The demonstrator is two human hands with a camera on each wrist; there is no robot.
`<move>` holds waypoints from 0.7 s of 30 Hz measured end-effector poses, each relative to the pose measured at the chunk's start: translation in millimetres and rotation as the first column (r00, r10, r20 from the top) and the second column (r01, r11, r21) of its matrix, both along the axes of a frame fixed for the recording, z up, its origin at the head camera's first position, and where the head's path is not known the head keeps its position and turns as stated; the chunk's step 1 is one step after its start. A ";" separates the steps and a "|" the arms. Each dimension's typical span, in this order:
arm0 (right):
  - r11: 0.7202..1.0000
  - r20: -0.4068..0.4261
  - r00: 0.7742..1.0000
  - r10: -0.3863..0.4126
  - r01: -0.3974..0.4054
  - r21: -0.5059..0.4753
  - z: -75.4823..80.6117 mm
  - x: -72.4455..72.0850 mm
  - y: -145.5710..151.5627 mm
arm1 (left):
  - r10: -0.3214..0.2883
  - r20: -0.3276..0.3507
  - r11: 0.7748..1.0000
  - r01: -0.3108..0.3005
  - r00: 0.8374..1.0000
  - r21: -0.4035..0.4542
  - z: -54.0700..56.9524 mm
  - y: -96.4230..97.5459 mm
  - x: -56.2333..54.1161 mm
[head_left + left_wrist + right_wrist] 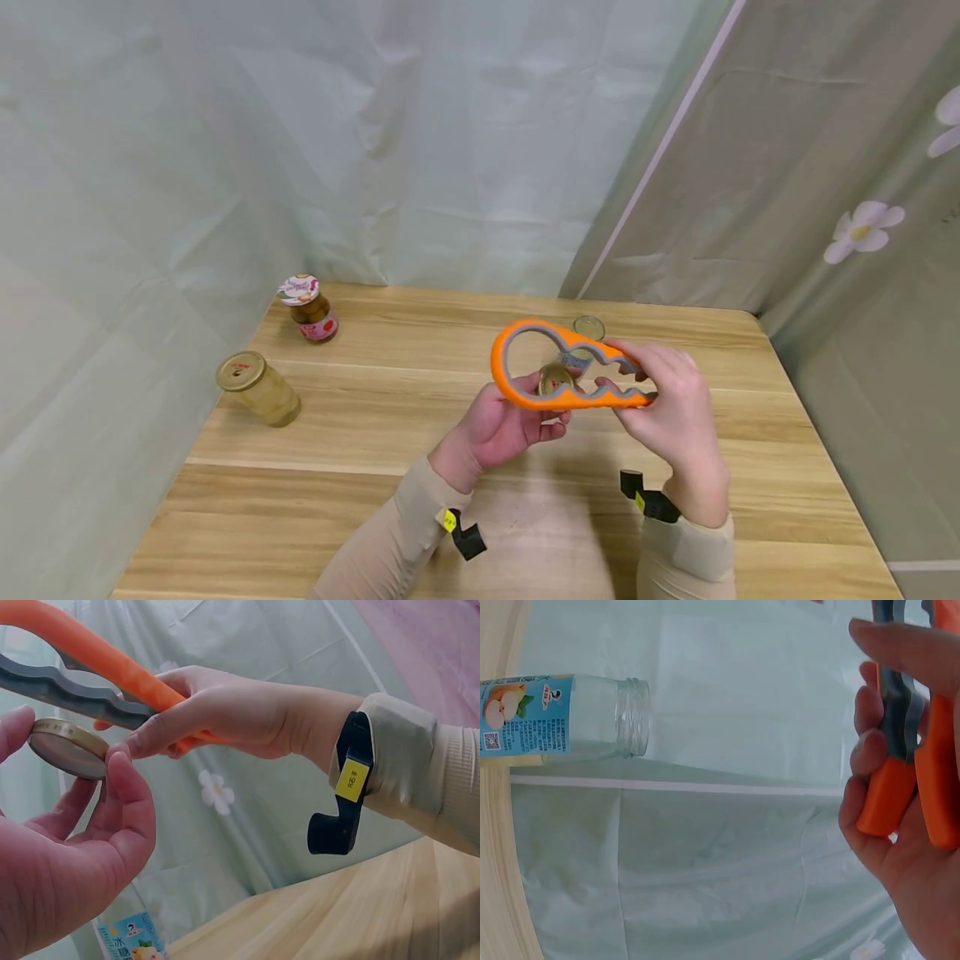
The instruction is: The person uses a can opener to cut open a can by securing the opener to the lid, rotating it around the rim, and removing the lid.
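A gold metal jar lid (556, 380) is pinched between the thumb and fingers of my left hand (491, 427). In the left wrist view the lid (69, 746) is tilted, its hollow underside partly showing. My right hand (678, 408) grips the handle ends of an orange jar opener (585, 401) with a grey wavy inner edge. Its round loop reaches left, above the left hand. Behind the opener stands a lidless glass jar (588, 327); in the right wrist view this jar (592, 716) shows a blue fruit label and a bare threaded neck.
On the left of the wooden table (337, 433) stands a gold-lidded jar (258, 387) of pale contents. Farther back is a jar with a patterned lid (309, 308) and dark contents. Pale curtains (450, 150) hang behind the table and at both sides.
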State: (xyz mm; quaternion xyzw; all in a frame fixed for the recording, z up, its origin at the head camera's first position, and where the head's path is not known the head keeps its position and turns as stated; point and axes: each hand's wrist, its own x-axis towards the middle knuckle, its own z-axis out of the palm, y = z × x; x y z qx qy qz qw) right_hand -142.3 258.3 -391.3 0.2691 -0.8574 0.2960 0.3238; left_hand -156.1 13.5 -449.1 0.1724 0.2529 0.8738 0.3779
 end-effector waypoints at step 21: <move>0.931 -0.021 0.974 -0.224 0.208 -0.302 2.4 2.6 5.7 | 0.114 -0.019 0.982 -0.116 0.993 -0.149 -3.5 3.0 -5.3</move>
